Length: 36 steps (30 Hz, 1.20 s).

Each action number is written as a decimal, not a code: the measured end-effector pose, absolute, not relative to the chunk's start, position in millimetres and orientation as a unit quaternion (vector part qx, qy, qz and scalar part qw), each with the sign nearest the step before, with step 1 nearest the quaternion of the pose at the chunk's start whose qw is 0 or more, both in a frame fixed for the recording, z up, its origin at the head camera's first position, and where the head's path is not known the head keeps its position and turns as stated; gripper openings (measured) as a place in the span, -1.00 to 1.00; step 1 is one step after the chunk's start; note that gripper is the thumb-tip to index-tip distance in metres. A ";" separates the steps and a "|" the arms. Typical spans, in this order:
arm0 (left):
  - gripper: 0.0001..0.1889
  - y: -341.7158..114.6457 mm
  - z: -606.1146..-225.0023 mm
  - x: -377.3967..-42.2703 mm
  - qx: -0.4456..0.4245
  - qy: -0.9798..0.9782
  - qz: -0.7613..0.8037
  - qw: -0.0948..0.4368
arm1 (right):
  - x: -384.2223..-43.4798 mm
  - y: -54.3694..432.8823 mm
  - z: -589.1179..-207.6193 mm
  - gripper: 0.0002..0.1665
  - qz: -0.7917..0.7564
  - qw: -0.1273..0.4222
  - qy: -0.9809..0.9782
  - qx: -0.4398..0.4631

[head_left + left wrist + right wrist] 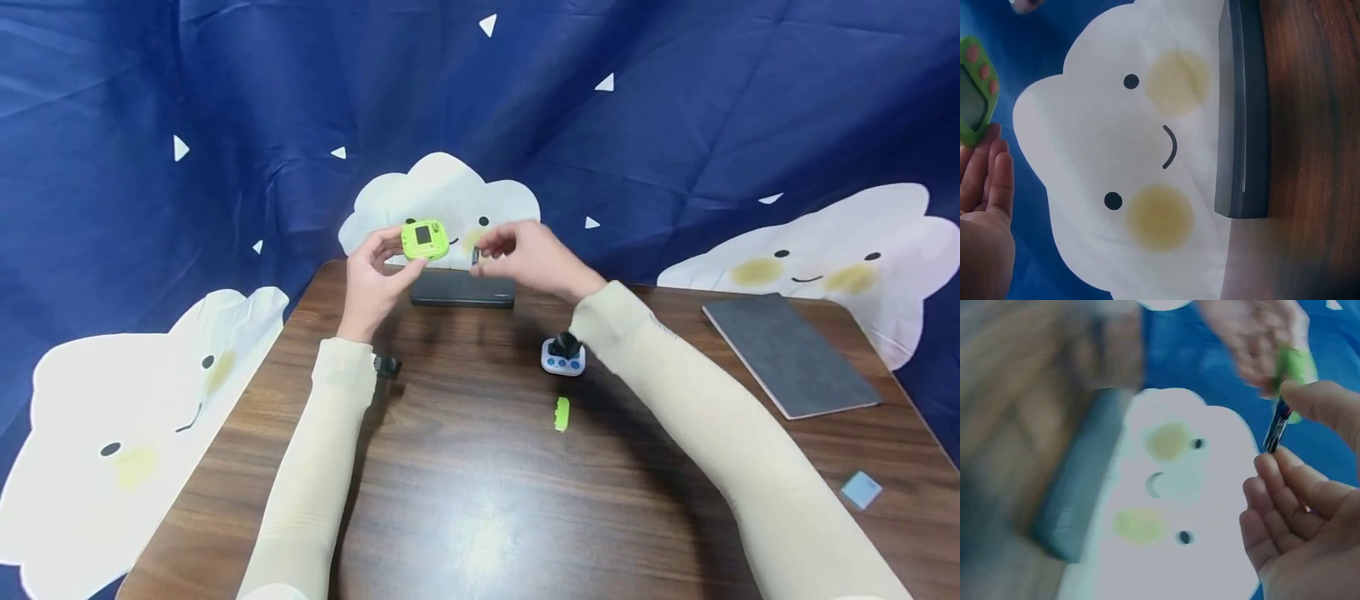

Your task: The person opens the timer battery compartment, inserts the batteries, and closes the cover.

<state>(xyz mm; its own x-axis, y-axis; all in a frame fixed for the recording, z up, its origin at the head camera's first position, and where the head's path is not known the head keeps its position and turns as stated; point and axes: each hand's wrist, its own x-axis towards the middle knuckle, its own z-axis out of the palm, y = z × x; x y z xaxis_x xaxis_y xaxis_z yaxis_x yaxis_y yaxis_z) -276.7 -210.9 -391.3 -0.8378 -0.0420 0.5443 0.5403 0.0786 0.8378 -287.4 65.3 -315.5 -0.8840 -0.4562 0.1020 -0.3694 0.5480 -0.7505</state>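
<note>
Raised over the back of the table, my left hand (373, 279) grips a lime-green handheld electronic toy (423, 240) by its edges. The side facing the head camera bears a dark rectangle and a small slot. In the left wrist view, the toy (985, 94) shows a grey screen and pink buttons on its other side. To its right, my right hand (534, 257) pinches a small battery (475, 257) between thumb and fingertips. The right wrist view shows the battery (1278, 427) tilted, its dark label visible. The toy and battery are apart in the head view.
A dark case (462, 289) lies at the table's back edge. Below the right forearm are a white device with blue buttons (563, 362) and a small lime-green piece (562, 414). A grey notebook (791, 354) and light-blue square (862, 489) lie on the right.
</note>
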 end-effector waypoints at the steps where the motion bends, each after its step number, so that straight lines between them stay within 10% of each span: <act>1: -0.44 -209.6 -391.3 -276.7 -0.179 -0.699 -0.656 0.222 | -290.5 63.3 -307.4 -0.50 -0.421 0.053 0.873 -0.241; 36: -0.41 -190.1 -388.0 -271.8 -0.214 -0.666 -0.680 0.221 | -303.6 52.0 -283.1 -0.44 -0.441 0.095 0.848 -0.278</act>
<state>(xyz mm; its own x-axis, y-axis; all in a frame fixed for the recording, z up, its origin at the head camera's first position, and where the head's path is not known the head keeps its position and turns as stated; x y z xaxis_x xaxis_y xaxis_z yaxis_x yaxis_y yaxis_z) -271.8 -190.1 -388.0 -0.8105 -0.0162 0.5856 0.5858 -0.0157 0.8103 -303.6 52.0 -283.1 -0.8276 -0.5550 0.0844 -0.3876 0.4561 -0.8011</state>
